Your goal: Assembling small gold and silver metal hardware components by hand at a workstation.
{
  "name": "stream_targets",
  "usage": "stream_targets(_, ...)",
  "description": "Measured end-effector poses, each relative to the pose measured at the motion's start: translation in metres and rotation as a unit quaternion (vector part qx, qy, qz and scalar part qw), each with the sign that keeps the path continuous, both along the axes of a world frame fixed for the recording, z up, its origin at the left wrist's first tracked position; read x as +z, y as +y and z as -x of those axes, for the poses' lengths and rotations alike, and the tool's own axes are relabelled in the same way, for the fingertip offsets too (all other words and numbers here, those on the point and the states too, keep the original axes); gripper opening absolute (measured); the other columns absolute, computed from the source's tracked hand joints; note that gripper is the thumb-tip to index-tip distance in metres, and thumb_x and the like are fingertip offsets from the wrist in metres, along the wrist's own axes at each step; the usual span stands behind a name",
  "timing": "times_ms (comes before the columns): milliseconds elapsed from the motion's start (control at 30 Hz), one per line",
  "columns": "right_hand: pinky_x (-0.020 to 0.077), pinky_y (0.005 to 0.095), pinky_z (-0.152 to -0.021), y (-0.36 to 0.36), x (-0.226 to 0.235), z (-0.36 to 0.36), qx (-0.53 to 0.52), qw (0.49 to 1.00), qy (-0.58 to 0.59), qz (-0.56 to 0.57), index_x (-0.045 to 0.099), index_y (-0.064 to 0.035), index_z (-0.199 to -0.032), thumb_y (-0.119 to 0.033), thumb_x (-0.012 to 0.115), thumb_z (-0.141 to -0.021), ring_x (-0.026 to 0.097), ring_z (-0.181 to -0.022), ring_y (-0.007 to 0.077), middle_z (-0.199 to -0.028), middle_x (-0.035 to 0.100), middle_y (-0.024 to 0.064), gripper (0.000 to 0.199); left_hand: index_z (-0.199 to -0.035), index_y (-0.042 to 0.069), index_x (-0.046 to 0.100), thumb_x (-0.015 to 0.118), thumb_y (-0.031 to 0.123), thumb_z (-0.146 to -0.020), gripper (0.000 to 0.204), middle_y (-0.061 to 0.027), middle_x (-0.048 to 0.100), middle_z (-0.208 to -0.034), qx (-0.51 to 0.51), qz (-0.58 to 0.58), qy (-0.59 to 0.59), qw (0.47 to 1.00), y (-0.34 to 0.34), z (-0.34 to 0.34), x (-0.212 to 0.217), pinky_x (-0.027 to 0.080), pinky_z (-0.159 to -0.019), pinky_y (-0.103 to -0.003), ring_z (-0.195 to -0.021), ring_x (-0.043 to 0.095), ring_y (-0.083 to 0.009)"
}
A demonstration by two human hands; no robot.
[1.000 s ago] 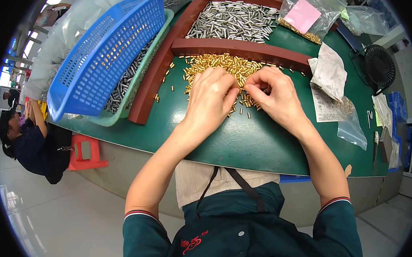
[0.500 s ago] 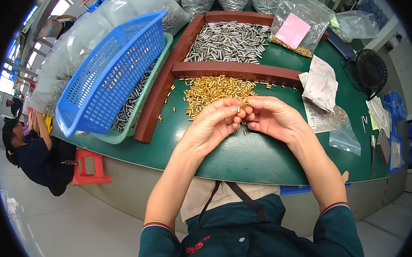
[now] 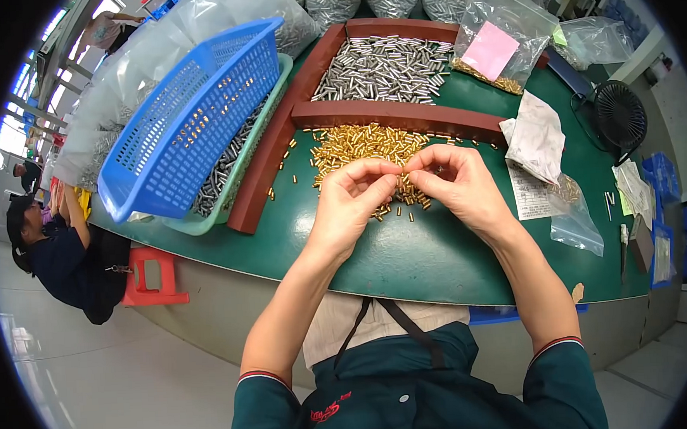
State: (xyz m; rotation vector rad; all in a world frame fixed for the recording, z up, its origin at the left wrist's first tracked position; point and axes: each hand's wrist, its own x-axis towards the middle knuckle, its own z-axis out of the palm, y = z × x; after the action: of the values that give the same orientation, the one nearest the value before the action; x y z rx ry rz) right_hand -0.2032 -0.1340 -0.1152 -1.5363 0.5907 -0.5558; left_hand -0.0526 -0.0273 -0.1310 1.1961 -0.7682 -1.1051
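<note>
Head view looks down on a green table (image 3: pixel 439 256) where the person's left hand (image 3: pixel 354 202) and right hand (image 3: pixel 458 185) meet above a loose heap of small brass pins (image 3: pixel 359 145). Both hands have thumb and forefinger pinched together, their tips almost touching each other just over the near edge of the heap; whatever small piece sits between the fingertips is too tiny to make out. The brass pins lie on the table right against a brown wooden frame (image 3: pixel 400 114), with a few strays scattered to the left and toward the person. Behind that bar, inside the frame, lies a bed of silver pins (image 3: pixel 386 68). To the left, a blue plastic basket (image 3: pixel 191 117) rests tilted on a pale green tray (image 3: pixel 226 189) holding dark metal parts. To the right lie a clear bag with a pink slip (image 3: pixel 494 47), a crumpled white bag (image 3: pixel 537 134) and a small black fan (image 3: pixel 619 114). Another person (image 3: pixel 54 253) sits at far left beside a red stool (image 3: pixel 154 275).
</note>
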Motion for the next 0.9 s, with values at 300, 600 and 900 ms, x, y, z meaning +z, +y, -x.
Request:
stream_targets(300, 0.0432, 0.0206, -0.059, 0.004, 0.004, 0.0, 0.02, 0.999, 0.038, 0.012, 0.068, 0.0019, -0.087, -0.01, 0.066, -0.084, 0.05, -0.065, 0.0031, -0.073, 0.062, -0.0013, 0.012, -0.102, -0.001, 0.066, 0.066, 0.005, -0.088, 0.016, -0.0048, 0.067, -0.088, 0.003, -0.016, -0.02, 1.0, 0.003, 0.002, 0.003, 0.051, -0.072, -0.023, -0.077, 0.062, -0.0096)
stream_targets(600, 0.0447, 0.0188, -0.064, 0.009, 0.001, -0.001, 0.013, 0.999, -0.005, -0.033, 0.067, -0.0001, -0.09, -0.01, 0.066, -0.087, 0.057, -0.072, 0.0037, -0.08, 0.065, -0.0006, 0.01, -0.102, -0.001, 0.065, 0.072, 0.006, -0.083, 0.021, -0.0089, 0.069, -0.089, -0.009, -0.047, 0.069, 0.996, 0.006, -0.001, 0.002, 0.053, -0.071, -0.024, -0.077, 0.065, -0.0123)
stream_targets(900, 0.0466, 0.0215, -0.072, 0.017, -0.002, -0.002, 0.012, 0.979, -0.088, -0.184, 0.068, 0.0012, -0.096, -0.01, 0.068, -0.087, 0.058, -0.077, 0.0078, -0.086, 0.066, 0.0036, 0.014, -0.102, 0.001, 0.061, 0.068, 0.002, -0.084, 0.02, -0.0075, 0.066, -0.092, -0.042, -0.015, 0.326, 0.944, 0.006, 0.001, -0.009, 0.054, -0.076, -0.026, -0.083, 0.064, -0.0144)
